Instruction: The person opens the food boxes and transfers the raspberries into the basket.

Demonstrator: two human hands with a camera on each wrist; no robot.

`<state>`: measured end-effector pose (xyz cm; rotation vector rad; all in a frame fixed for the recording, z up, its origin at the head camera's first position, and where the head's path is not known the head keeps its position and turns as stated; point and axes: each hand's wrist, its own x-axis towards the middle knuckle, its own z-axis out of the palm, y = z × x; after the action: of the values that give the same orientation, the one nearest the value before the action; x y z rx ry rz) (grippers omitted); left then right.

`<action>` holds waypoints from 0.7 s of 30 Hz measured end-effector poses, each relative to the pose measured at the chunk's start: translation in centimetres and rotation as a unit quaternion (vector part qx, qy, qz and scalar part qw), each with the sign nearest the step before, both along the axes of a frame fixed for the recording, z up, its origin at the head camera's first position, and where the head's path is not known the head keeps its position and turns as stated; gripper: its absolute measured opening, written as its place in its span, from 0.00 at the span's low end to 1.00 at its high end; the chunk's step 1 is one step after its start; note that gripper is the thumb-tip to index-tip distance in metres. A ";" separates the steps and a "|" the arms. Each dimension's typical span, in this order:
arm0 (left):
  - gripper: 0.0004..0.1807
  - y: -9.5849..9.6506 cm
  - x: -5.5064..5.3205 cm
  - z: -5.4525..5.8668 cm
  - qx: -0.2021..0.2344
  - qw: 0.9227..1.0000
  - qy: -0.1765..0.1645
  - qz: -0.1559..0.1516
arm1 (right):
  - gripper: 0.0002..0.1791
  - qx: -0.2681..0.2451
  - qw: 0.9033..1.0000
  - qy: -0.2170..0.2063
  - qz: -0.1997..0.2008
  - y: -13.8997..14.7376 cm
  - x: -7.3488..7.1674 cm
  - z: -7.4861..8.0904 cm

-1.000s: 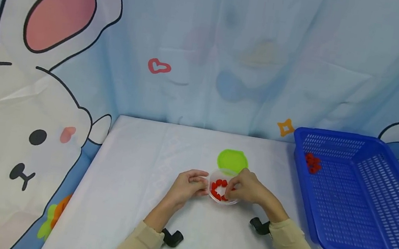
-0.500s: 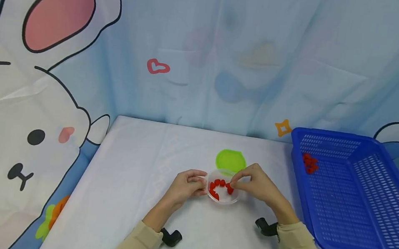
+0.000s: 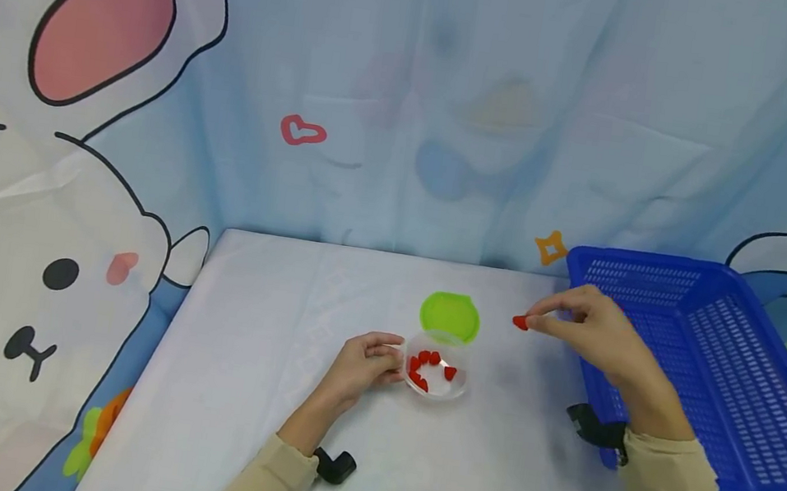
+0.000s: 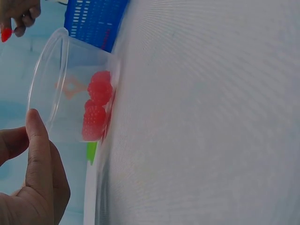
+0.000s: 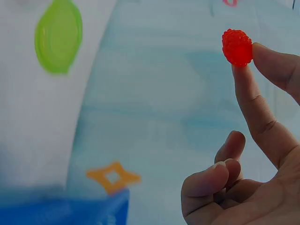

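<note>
My right hand [image 3: 595, 330] pinches a red raspberry [image 5: 237, 47] between thumb and index finger, near the blue basket's left edge. The other fingers curl toward the palm in the right wrist view. A clear round plastic tub [image 3: 453, 388] stands upright on the white table with several raspberries [image 4: 94, 119] on its bottom. My left hand [image 3: 364, 364] holds the tub at its left side, a fingertip against the rim in the left wrist view. Just behind the tub lies a green lid [image 3: 450, 316].
A large blue mesh basket [image 3: 725, 389] stands on the right of the table [image 3: 263, 328]. My right forearm passes over its left side, and a bit of red shows inside past the hand. A printed curtain [image 3: 390, 46] hangs behind the table.
My right hand has lifted a raspberry out of the tub and carried it right and away from me, to the basket's side. The left hand stays at the tub.
</note>
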<state>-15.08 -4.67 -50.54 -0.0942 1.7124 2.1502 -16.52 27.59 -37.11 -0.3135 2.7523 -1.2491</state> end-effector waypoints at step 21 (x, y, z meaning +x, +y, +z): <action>0.16 0.0 -0.2 0.2 0.003 1.000 -0.002 0.002 | 0.56 -0.040 0.939 -0.210 -0.268 17.7 -7.9 -7.2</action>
<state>-15.33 -4.67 -50.33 -0.0989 1.7055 2.1559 -24.40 45.29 -44.29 0.6703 2.4776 -1.3335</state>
